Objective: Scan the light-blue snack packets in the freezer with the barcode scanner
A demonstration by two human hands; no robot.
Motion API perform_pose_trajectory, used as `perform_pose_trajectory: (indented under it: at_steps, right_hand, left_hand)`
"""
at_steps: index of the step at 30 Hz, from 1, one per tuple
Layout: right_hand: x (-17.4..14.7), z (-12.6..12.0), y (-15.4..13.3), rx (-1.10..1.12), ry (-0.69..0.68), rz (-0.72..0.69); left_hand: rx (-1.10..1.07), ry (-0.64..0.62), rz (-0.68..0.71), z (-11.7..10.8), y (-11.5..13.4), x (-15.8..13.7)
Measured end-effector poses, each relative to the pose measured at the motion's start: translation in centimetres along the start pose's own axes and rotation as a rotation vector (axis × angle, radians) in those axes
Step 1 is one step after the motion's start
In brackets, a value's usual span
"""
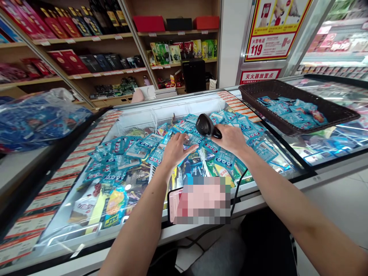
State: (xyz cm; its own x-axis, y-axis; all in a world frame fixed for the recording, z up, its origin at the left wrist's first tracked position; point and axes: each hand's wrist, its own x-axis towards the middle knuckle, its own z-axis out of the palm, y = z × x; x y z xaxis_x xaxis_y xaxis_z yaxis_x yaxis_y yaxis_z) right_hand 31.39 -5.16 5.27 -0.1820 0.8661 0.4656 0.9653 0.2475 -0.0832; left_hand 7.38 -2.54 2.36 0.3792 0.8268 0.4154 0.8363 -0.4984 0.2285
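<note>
My right hand (231, 140) is closed around the handle of a black handheld barcode scanner (204, 125), its head tilted up to the left above the freezer's glass. A black cable hangs below that hand. To its left, my left hand (175, 150) rests over the small blue packets (139, 147), thumb stretched to the right and fingers apart; its fingertips are partly hidden among the packets. Many such packets lie spread on the glass lid (94, 224), on both sides of my hands.
A phone (173, 207), partly pixelated, lies at the front edge. On the right, a dark woven basket (299, 132) holds more blue packets. A clear plastic bag of blue packets (40, 119) stands at left. Stocked shelves (106, 73) rise behind the freezer.
</note>
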Motion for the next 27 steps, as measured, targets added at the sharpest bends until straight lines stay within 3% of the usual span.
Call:
perform_pose_trajectory:
  at_steps: [3, 10, 13, 17, 22, 27]
  right_hand:
    - [0.0, 0.0, 0.0, -0.006, -0.012, -0.003]
    - [0.0, 0.2, 0.0, -0.020, -0.020, -0.010]
    - [0.0, 0.2, 0.0, -0.018, -0.033, -0.008]
    - [0.0, 0.2, 0.0, -0.017, -0.036, -0.009]
    - [0.0, 0.1, 0.0, -0.032, -0.043, -0.003]
    - [0.0, -0.2, -0.1, -0.033, -0.062, 0.006]
  left_hand:
    - [0.100, 0.040, -0.086, 0.5, 0.1, -0.1]
    - [0.051, -0.056, -0.262, 0.0, -0.2, 0.5]
    - [-0.082, -0.063, -0.322, -0.4, -0.5, 0.7]
    - [-0.415, -0.016, -0.381, -0.9, -1.0, 0.7]
    - [-0.747, 0.114, -0.469, -1.0, -1.7, 1.0]
    - [-0.763, 0.360, -0.416, -0.6, -3.1, 1.3]
